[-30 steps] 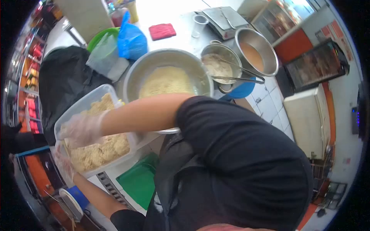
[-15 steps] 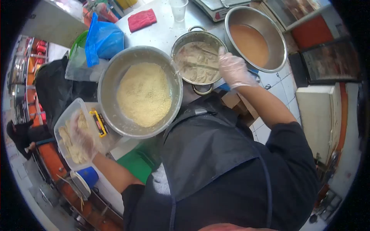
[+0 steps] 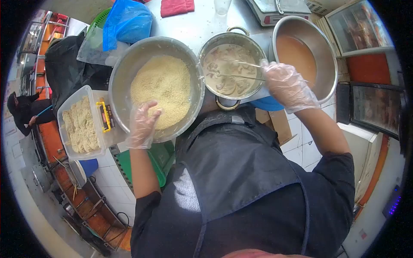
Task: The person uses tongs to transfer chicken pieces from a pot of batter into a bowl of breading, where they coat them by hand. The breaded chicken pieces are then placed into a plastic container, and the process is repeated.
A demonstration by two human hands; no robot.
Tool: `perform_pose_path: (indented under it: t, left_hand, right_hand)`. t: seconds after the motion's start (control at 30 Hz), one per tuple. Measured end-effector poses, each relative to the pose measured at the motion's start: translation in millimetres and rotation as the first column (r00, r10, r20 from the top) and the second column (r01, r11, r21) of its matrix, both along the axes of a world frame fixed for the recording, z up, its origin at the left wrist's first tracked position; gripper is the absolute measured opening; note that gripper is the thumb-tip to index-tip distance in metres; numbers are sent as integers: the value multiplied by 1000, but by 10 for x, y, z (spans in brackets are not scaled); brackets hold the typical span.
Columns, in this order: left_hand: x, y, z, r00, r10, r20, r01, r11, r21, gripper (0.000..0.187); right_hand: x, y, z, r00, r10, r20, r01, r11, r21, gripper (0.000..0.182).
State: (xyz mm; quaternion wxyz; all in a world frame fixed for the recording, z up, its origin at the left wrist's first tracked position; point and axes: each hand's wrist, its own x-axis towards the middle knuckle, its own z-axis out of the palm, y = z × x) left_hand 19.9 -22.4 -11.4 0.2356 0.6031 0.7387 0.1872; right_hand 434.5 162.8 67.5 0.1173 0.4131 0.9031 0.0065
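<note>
My right hand (image 3: 289,86), in a clear plastic glove, is closed on thin metal tongs (image 3: 243,77). The two arms of the tongs are spread over a two-handled pot (image 3: 232,99), which holds pale, creamy batter (image 3: 230,53) with pieces in it. My left hand (image 3: 143,124), gloved too, hangs over the near rim of a large metal bowl (image 3: 122,92); its fingers are apart and hold nothing. Yellowish crumbs (image 3: 161,88) fill part of that bowl. To its left sits a clear plastic container (image 3: 102,146) of crumb-coated pieces (image 3: 81,124).
A metal bowl (image 3: 329,64) of orange liquid stands right of the pot. Behind are a scale (image 3: 277,10), a clear cup (image 3: 222,6), a red cloth (image 3: 177,7) and a blue bag (image 3: 127,25). Another person (image 3: 26,109) stands at far left.
My left hand has left the plastic container and come right, over the crumb bowl. My right hand stays by the pot, with the tongs spread wider. The whole view has shifted.
</note>
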Motion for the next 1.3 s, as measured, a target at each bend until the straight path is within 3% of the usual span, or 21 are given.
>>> perform_pose_path:
  t: [0.2,0.27,0.33,0.43,0.53,0.6,0.73,0.83,0.9,0.93,0.97,1.0,1.03,1.1,1.17,1.23,1.3]
  left_hand:
    - [-673,34,-658,944,266,196,-256,964,-76,37]
    - [-915,94,-695,932,284,223,-275,959,-71,39]
    - [-1158,125,-778,919,301,254,-294,953,-67,41]
    - [-1363,164,-921,897,321,305,-310,947,-85,46]
    - [-1366,267,-894,939,298,171,-275,950,-145,54]
    - [-1406,346,-1009,978,200,-57,-207,958,-199,65]
    - [-1340,526,-1145,985,161,-57,-171,945,-278,72]
    - [-808,699,-852,977,209,-45,-212,925,-316,77]
    - [-566,790,-779,917,-97,-386,-80,904,-419,75]
    - [-550,742,-972,917,-98,-386,-80,904,-420,75]
    - [-521,654,-1319,963,-80,-257,-10,944,-329,74]
    - [-458,631,-1369,990,-78,-122,49,973,-226,74]
    - [-481,614,-1389,989,-84,-121,55,973,-226,74]
    - [-352,585,-933,910,-47,413,246,862,-444,67]
    - [-293,451,-701,872,-56,485,283,868,-409,67]
    - [-291,372,-477,830,-66,554,316,874,-369,67]
    - [-393,319,-300,952,-139,274,273,791,-548,53]
  right_hand:
    - [-255,-53,-360,999,-2,-34,1,1000,-2,17]
    - [-239,-50,-345,998,-11,-62,10,1000,-9,16]
    - [-170,-86,-233,982,-170,-83,169,985,-29,20]
    - [-158,-182,65,959,-274,-68,270,961,-64,25]
    - [1,-245,70,951,-279,-135,274,960,-53,27]
    - [56,-300,98,946,-266,-184,265,964,-32,27]
    - [146,-339,157,911,-322,-259,324,945,-34,29]
    - [120,-375,263,887,-353,-297,362,932,-25,30]
    - [131,-400,292,876,-368,-313,382,924,-18,31]
    - [166,-405,285,875,-365,-319,377,926,-25,31]
    - [187,-416,284,873,-363,-325,374,927,-31,31]
    - [183,-443,292,872,-366,-325,378,925,-30,31]
    - [180,-479,297,868,-381,-318,379,923,-71,31]
    - [216,-546,277,861,-403,-309,387,915,-116,30]
    - [266,-588,227,814,-472,-339,397,877,-270,30]
    - [248,-613,249,794,-519,-316,443,850,-284,30]
    - [256,-625,229,772,-563,-294,488,822,-294,30]
